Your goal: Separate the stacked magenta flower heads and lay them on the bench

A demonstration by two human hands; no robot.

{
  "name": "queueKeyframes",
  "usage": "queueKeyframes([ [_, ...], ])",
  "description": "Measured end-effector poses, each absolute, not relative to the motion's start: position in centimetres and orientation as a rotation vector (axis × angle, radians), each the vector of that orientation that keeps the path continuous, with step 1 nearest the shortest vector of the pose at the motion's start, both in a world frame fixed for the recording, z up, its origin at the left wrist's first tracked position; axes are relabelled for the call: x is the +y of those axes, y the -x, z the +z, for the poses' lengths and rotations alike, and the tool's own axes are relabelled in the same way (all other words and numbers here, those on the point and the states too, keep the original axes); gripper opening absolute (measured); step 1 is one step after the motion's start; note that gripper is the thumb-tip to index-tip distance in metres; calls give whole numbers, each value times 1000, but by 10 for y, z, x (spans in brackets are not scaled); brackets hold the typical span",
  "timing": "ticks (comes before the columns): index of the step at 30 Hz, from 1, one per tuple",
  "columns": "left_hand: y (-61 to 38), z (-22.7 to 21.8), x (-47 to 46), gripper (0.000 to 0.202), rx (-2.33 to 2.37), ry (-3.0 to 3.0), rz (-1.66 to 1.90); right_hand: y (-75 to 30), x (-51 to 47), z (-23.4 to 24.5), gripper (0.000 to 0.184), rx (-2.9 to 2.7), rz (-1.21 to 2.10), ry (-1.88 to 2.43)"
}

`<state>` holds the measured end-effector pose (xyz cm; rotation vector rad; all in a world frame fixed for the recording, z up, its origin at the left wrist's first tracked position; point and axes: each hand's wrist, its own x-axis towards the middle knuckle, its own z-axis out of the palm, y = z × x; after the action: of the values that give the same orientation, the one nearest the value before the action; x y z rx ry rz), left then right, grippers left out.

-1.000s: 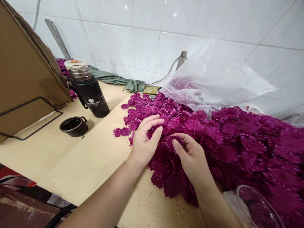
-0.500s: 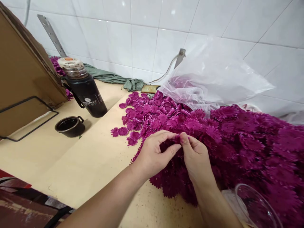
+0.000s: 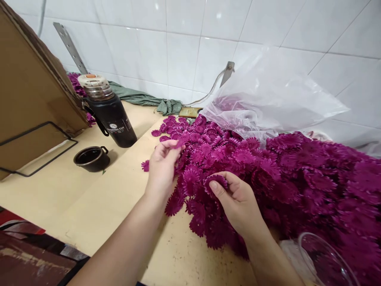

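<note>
A big heap of magenta fabric flower heads (image 3: 282, 174) covers the right half of a tan tabletop (image 3: 98, 198). My left hand (image 3: 162, 169) is at the heap's left edge, its fingers pinched on one small flower piece (image 3: 179, 143). My right hand (image 3: 236, 200) rests on the heap lower down, thumb and fingers closed on a stack of flower heads (image 3: 216, 182). The two hands are apart.
A black flask with a beige lid (image 3: 108, 111) and its black cup (image 3: 91, 158) stand at the left. A cardboard box (image 3: 29, 91) with a wire stand is far left. A clear plastic bag (image 3: 268, 99) lies behind the heap; a clear container (image 3: 326, 262) sits bottom right.
The hands, joined at the pinch half a second ago, have parted. My left hand moved up and left with a flower piece; my right hand dropped slightly, still holding its stack.
</note>
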<state>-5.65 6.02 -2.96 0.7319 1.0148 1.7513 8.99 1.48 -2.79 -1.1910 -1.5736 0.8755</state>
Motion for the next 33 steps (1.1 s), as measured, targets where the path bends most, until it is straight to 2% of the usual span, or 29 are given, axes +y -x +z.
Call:
queueKeyframes([
  [4, 46, -41, 56, 35, 1198, -1210, 1587, -94, 17, -28, 20, -1547, 769, 1250],
  [8, 41, -48, 51, 40, 1323, -1536, 1629, -98, 21, -34, 35, -1454, 696, 1327],
  [10, 41, -47, 48, 36, 1366, -1637, 1630, -100, 23, -37, 43, -1383, 696, 1351],
  [13, 41, -41, 45, 10, 1351, -1781, 1612, -100, 25, -39, 50, -1324, 716, 1351],
  [17, 38, -37, 41, 12, 1314, -1865, 1685, -97, 25, -39, 53, -1323, 735, 1364],
  [18, 37, -37, 41, 7, 1316, -1869, 1708, -97, 25, -39, 53, -1334, 739, 1366],
  [22, 35, -36, 37, 24, 1143, -1912, 1593, -95, 25, -40, 51, -1376, 727, 1363],
  [26, 31, -32, 33, 10, 970, -1864, 1393, -94, 24, -41, 44, -1416, 756, 1291],
  [29, 29, -30, 32, 7, 1000, -1533, 1442, -91, 21, -38, 35, -1483, 753, 1226],
  [33, 36, -30, 39, 9, 1000, -988, 1521, -86, 13, -31, 12, -1682, 758, 1147],
])
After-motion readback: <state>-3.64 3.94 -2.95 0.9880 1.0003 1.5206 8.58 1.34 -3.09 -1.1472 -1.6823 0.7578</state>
